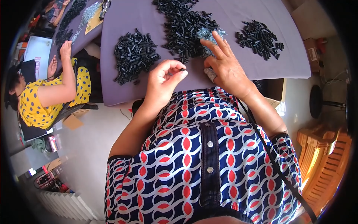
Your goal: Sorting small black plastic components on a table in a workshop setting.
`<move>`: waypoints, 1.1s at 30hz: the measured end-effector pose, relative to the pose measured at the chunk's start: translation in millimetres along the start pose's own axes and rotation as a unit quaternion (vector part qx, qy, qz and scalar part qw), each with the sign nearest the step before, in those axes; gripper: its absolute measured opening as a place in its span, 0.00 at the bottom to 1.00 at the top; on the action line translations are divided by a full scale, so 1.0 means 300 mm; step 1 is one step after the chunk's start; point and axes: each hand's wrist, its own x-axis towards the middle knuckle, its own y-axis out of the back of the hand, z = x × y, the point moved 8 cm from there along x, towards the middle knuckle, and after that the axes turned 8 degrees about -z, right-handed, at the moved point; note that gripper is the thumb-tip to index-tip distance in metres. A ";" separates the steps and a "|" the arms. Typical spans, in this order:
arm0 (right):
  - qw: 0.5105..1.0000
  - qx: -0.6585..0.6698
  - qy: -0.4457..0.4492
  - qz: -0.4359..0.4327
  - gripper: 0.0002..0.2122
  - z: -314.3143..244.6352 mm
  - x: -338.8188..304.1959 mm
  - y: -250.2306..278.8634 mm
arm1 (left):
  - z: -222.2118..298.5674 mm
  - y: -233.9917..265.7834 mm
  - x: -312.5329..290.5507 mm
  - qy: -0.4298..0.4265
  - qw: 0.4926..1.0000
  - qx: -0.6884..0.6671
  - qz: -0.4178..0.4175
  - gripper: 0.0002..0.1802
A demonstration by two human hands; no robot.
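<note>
Between the thumb and forefinger of my left hand (163, 81) is pinched a small black plastic piece (182, 69), held just over the table's near edge. My right hand (230, 71) hovers by a heap of small shiny metal parts (209, 35). Its thumb and forefinger are bent together, while the other fingers stretch out; what the pinch holds, if anything, is hidden. A whitish wrap or cloth (210, 74) shows at the right thumb. Past both hands spreads a large pile of black plastic pieces (182, 30).
Smaller piles of black pieces lie left (134, 54) and right (261, 39) on the purple-grey tablecloth (231, 11). A co-worker in yellow dotted clothes (48, 95) sits at a table to the left. A wooden chair (324, 160) stands at right, and an open carton (278, 93) sits below the table edge.
</note>
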 end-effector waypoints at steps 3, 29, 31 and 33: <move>1.000 0.012 0.012 0.011 0.15 -0.001 -0.005 0.002 | -0.050 -0.004 -0.003 0.105 0.982 -0.155 -0.016 0.06; 0.827 0.545 -0.126 -0.051 0.04 0.002 -0.029 -0.071 | -0.088 -0.103 -0.008 0.179 0.943 -0.268 -0.078 0.08; 0.821 0.554 -0.130 -0.044 0.04 0.004 -0.036 -0.066 | -0.089 -0.099 -0.011 0.177 0.944 -0.268 -0.076 0.08; 0.815 0.563 -0.134 -0.037 0.05 0.010 -0.037 -0.063 | -0.088 -0.098 -0.013 0.175 0.944 -0.269 -0.075 0.08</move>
